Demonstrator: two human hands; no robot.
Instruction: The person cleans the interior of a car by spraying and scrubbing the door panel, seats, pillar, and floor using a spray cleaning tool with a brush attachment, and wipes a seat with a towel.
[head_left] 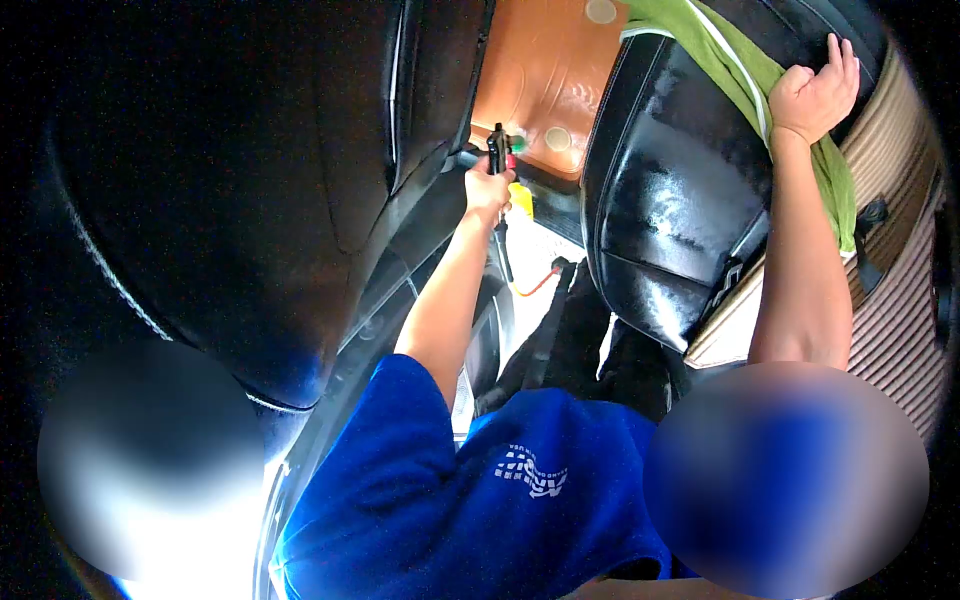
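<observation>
My left hand is wrapped round a black wand-like tool, whose tip points forward; its lower part runs down to a thin red-orange hose. Just beyond that hand are a yellow object and small green and red parts. My right hand rests at the upper right on a black leather seat, its fingers stretched forward. A green cloth with a white edge lies over the seat and passes beside and under the right wrist.
An orange-brown floor panel with round plugs lies ahead between the seat and a large dark door panel. Beige ribbed trim runs along the right. The door sill is at the lower left.
</observation>
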